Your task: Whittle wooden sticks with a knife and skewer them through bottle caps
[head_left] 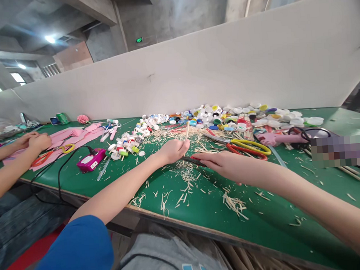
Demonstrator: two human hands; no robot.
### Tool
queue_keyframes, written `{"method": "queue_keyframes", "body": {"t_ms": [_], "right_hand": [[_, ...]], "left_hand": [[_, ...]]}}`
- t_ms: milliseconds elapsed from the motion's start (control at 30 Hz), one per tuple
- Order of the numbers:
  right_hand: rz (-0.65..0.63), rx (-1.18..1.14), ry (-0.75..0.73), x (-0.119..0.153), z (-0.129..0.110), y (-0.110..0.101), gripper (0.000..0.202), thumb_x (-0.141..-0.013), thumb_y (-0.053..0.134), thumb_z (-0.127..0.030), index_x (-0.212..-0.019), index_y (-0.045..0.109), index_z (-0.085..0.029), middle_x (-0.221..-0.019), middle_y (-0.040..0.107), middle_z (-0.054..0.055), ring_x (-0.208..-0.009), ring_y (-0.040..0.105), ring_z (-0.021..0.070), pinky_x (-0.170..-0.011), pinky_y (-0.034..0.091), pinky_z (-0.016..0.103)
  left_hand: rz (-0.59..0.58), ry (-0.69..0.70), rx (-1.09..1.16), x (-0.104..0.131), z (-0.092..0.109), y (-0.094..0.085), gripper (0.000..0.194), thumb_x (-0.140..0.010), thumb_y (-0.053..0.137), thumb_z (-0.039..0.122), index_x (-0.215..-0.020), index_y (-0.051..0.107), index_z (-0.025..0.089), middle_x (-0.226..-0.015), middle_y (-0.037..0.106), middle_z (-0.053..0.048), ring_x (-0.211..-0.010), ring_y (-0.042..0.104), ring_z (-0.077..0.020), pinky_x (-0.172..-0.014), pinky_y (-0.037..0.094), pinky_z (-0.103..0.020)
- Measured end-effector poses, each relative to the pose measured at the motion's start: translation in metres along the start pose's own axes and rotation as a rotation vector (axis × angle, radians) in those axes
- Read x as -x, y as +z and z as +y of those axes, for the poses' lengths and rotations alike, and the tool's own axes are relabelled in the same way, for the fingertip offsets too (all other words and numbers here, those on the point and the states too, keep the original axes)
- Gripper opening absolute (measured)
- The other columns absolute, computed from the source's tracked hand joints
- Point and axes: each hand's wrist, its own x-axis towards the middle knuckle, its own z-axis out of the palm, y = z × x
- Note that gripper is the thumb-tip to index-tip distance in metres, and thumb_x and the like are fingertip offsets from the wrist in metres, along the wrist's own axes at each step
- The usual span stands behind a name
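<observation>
Grip of the left hand (174, 151) is pinched around a thin stick (187, 131), its end standing up above the fist over the bench (266, 223), while a dark tool (194, 162) is held by the right hand (225, 164) with the fingers laid along it. If shavings (187, 176) are being pared, as seems likely, the stick should be braced firmly, the tool drawn at a shallow angle, and the left fingers kept clear of its edge. Loose caps (209, 111) are heaped beyond; a green can (62, 118) is seen at far left, its contents hidden.
</observation>
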Motion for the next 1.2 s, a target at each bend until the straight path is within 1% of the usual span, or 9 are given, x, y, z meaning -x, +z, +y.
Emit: {"method": "queue_keyframes", "body": {"t_ms": [300, 400, 500, 633, 767, 867, 967, 1067, 1200], "right_hand": [[0.004, -0.094, 0.018, -0.002, 0.008, 0.005, 0.048, -0.096, 0.025, -0.045, -0.142, 0.036, -0.038, -0.122, 0.063, 0.002, -0.038, 0.049, 0.0049, -0.039, 0.042, 0.024], [0.026, -0.097, 0.046, -0.001, 0.009, 0.009, 0.048, -0.097, 0.022, -0.045, -0.142, 0.036, -0.037, -0.099, 0.07, 0.0, -0.035, 0.046, 0.0063, -0.041, 0.042, 0.025], [0.113, -0.053, 0.002, 0.001, 0.01, 0.012, 0.048, -0.097, 0.022, -0.044, -0.141, 0.04, -0.035, -0.081, 0.069, -0.001, -0.038, 0.047, 0.0083, -0.047, 0.043, 0.026], [0.227, 0.018, -0.013, 0.002, 0.014, 0.012, 0.049, -0.097, 0.022, -0.047, -0.14, 0.043, -0.034, -0.058, 0.06, -0.004, -0.038, 0.043, 0.0105, -0.048, 0.038, 0.026], [0.213, 0.035, 0.014, 0.002, 0.014, 0.009, 0.051, -0.096, 0.022, -0.048, -0.14, 0.043, -0.033, -0.047, 0.05, -0.005, -0.036, 0.039, 0.011, -0.044, 0.035, 0.025], [0.111, -0.051, 0.064, 0.003, 0.013, 0.007, 0.05, -0.097, 0.023, -0.045, -0.142, 0.039, -0.033, -0.056, 0.059, -0.004, -0.033, 0.04, 0.0089, -0.042, 0.036, 0.024], [0.008, -0.16, 0.114, 0.004, 0.012, 0.006, 0.049, -0.096, 0.026, -0.047, -0.142, 0.037, -0.036, -0.083, 0.07, -0.001, -0.033, 0.044, 0.0066, -0.041, 0.039, 0.024], [-0.022, -0.191, 0.138, 0.005, 0.012, 0.006, 0.05, -0.095, 0.026, -0.05, -0.143, 0.035, -0.039, -0.105, 0.069, 0.001, -0.036, 0.048, 0.006, -0.04, 0.043, 0.024], [-0.026, -0.2, 0.092, 0.005, 0.016, 0.01, 0.05, -0.094, 0.027, -0.054, -0.141, 0.037, -0.041, -0.127, 0.059, 0.003, -0.041, 0.053, 0.0066, -0.036, 0.043, 0.024]], "left_hand": [[-0.012, 0.067, -0.056, 0.0, 0.0, -0.001, 0.052, -0.095, 0.009, 0.045, -0.058, 0.035, 0.02, -0.051, 0.044, -0.001, -0.05, 0.04, -0.0137, -0.057, 0.033, -0.028], [-0.016, 0.06, -0.018, 0.0, -0.002, -0.001, 0.053, -0.095, 0.008, 0.046, -0.058, 0.036, 0.02, -0.052, 0.045, -0.001, -0.051, 0.04, -0.0134, -0.058, 0.034, -0.029], [-0.015, 0.048, 0.007, 0.0, -0.007, -0.001, 0.055, -0.095, 0.007, 0.048, -0.059, 0.039, 0.02, -0.053, 0.047, -0.002, -0.051, 0.042, -0.013, -0.059, 0.036, -0.028], [0.002, 0.011, -0.009, 0.0, -0.012, -0.002, 0.053, -0.095, 0.008, 0.047, -0.061, 0.04, 0.02, -0.054, 0.048, -0.002, -0.052, 0.043, -0.013, -0.057, 0.036, -0.028], [0.002, -0.005, -0.01, 0.0, -0.011, -0.002, 0.052, -0.095, 0.009, 0.046, -0.062, 0.04, 0.02, -0.055, 0.047, -0.002, -0.052, 0.044, -0.0131, -0.057, 0.035, -0.028], [-0.005, -0.007, -0.008, 0.001, -0.008, -0.002, 0.053, -0.095, 0.01, 0.046, -0.061, 0.041, 0.02, -0.054, 0.048, -0.002, -0.053, 0.044, -0.0129, -0.058, 0.036, -0.028], [-0.014, -0.006, 0.013, 0.001, -0.006, -0.002, 0.053, -0.095, 0.01, 0.045, -0.061, 0.042, 0.02, -0.055, 0.05, -0.002, -0.053, 0.045, -0.0124, -0.06, 0.037, -0.028], [-0.017, -0.01, 0.037, 0.001, -0.004, -0.003, 0.053, -0.095, 0.01, 0.045, -0.06, 0.041, 0.02, -0.055, 0.05, -0.001, -0.052, 0.045, -0.012, -0.06, 0.038, -0.028], [-0.013, -0.002, 0.041, 0.002, -0.003, -0.003, 0.053, -0.095, 0.011, 0.046, -0.059, 0.04, 0.02, -0.054, 0.048, -0.001, -0.051, 0.043, -0.0119, -0.06, 0.037, -0.028]]}}
